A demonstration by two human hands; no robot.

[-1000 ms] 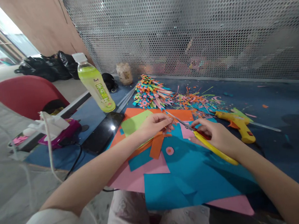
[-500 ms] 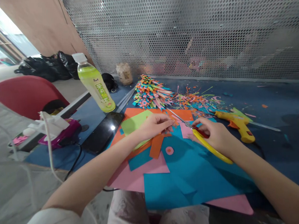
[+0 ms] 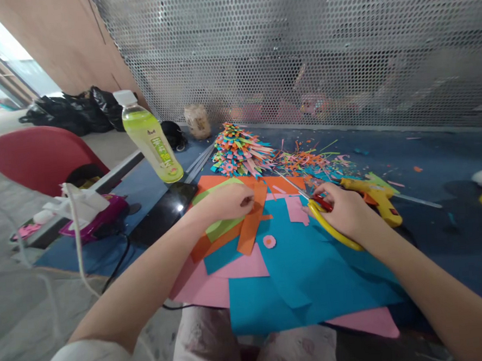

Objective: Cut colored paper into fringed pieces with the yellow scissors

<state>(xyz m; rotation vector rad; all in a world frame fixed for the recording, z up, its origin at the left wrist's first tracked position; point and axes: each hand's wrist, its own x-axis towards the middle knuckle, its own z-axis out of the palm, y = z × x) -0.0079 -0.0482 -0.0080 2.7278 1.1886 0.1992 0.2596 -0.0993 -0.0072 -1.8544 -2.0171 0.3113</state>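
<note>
My right hand (image 3: pixel 340 207) is wrapped round a pair of scissors (image 3: pixel 329 227) with yellow and red handles. Their blades point up and left, toward the paper tree. My left hand (image 3: pixel 231 202) has its fingers curled in, just above a light green sheet (image 3: pixel 219 231) and beside an orange strip (image 3: pixel 249 223); whatever it pinches, if anything, is hidden. Between the hands lie a small pink flower-shaped piece (image 3: pixel 269 241) with an orange centre and a pink paper piece (image 3: pixel 295 209). A large blue sheet (image 3: pixel 313 285) spreads underneath, overlapping pink paper (image 3: pixel 204 286).
Behind the hands stands a layered tree of coloured paper (image 3: pixel 241 153), with a heap of paper shreds (image 3: pixel 313 159) beside it. A yellow glue gun (image 3: pixel 383 202) lies to the right. Leftward are a phone (image 3: pixel 163 212), a drink bottle (image 3: pixel 152 139) and a purple box (image 3: pixel 94 216). Perforated metal (image 3: pixel 277 47) rises behind.
My left hand has drawn back to the left and its fingers have curled in, uncovering more of the orange strip. The right hand still holds the scissors in much the same place.
</note>
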